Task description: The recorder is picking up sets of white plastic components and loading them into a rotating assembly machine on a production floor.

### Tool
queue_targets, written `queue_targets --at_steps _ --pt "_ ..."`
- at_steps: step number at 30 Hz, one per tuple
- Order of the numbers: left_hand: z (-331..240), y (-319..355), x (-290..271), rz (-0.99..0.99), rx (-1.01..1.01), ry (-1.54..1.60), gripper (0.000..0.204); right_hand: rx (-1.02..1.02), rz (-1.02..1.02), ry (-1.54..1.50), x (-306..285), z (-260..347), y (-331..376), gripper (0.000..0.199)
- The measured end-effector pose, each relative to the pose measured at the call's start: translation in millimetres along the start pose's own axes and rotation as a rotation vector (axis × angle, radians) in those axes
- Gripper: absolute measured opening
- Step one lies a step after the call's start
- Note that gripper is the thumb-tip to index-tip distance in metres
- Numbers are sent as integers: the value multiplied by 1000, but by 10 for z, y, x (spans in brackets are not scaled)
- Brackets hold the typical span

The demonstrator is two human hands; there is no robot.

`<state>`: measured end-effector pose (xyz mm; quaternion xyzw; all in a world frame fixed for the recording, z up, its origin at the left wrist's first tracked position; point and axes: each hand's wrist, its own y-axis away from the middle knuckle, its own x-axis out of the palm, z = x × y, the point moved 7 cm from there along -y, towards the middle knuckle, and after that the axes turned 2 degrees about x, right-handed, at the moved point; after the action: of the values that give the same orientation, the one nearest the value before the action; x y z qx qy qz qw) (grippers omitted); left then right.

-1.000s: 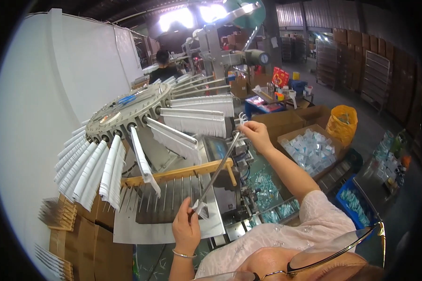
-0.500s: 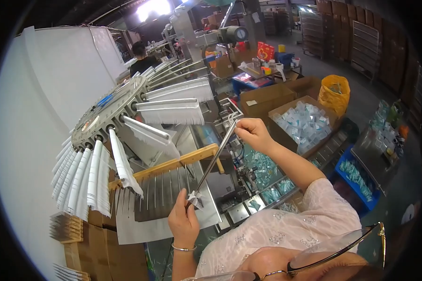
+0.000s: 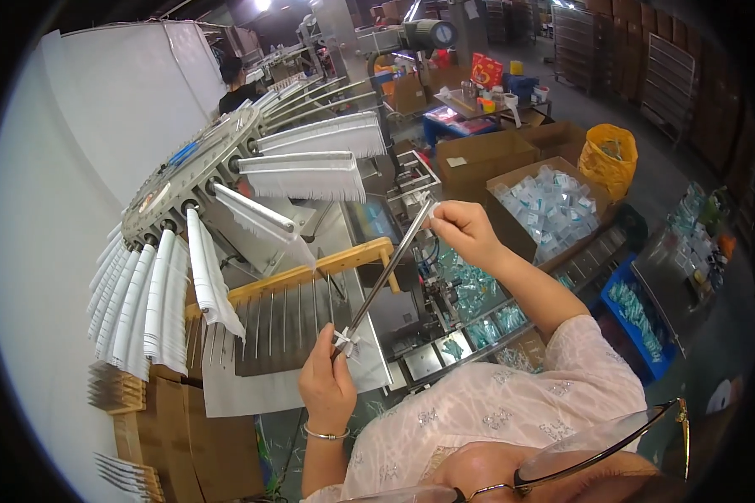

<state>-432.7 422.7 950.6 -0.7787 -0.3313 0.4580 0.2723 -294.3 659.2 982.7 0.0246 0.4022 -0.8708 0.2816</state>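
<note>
A long, thin metal rod [image 3: 383, 272] is held between both hands, slanting from lower left to upper right above the slotted metal tray [image 3: 281, 323] of the machine. The left hand [image 3: 327, 381] is closed on the rod's lower end, where a small white fitting [image 3: 345, 340] is seen at the fingertips. The right hand [image 3: 461, 230] is pinched on the upper end, thumb and forefinger together on the tip. The rod appears straight and unbent under its own weight; it is judged stiff and light, with a smooth surface that could slip in a loose pinch. Hold is best taken at both ends, as is done here, since a one-ended hold would let the far end swing. The white fitting looks small and possibly fragile; whether it is fixed to the rod cannot be told. To the left, a wheel [image 3: 189, 168] carrying radiating white fringed strips [image 3: 306, 176] is noted. An open carton of small clear packets [image 3: 549, 205] stands to the right.
</note>
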Motion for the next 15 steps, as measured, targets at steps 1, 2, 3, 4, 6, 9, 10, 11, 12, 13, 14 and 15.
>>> queue_targets --at_steps 1,2,3,4,6,9,10,11,12,13,14,15 --pt "-9 -6 8 11 -9 -1 42 -75 10 55 25 46 6 10" --pt "-14 -13 19 22 -20 -3 42 -238 63 181 81 149 30 9" --pt "-2 0 19 23 -42 -12 42 -398 124 299 181 237 88 10" --pt "-11 -5 29 23 -24 -14 42 -515 199 322 289 295 152 14" --pt "1 -16 36 31 2 -24 42 -476 290 290 327 290 171 23" --pt "36 6 32 67 -18 46 41 136 218 -62 117 -192 183 34" --pt "63 30 -15 58 -62 25 41 182 119 -303 105 -193 194 32" --pt "54 58 -27 132 -68 28 41 240 109 -609 132 -201 252 28" --pt "54 101 -45 204 -71 37 41 241 236 -657 187 -203 358 24" --pt "73 142 -97 215 -87 44 38 233 360 -710 238 -203 465 19" --pt "140 229 -198 205 -121 23 38 268 549 -767 378 -151 585 15" --pt "284 370 -287 258 -201 4 34 166 639 -665 524 -27 661 13"
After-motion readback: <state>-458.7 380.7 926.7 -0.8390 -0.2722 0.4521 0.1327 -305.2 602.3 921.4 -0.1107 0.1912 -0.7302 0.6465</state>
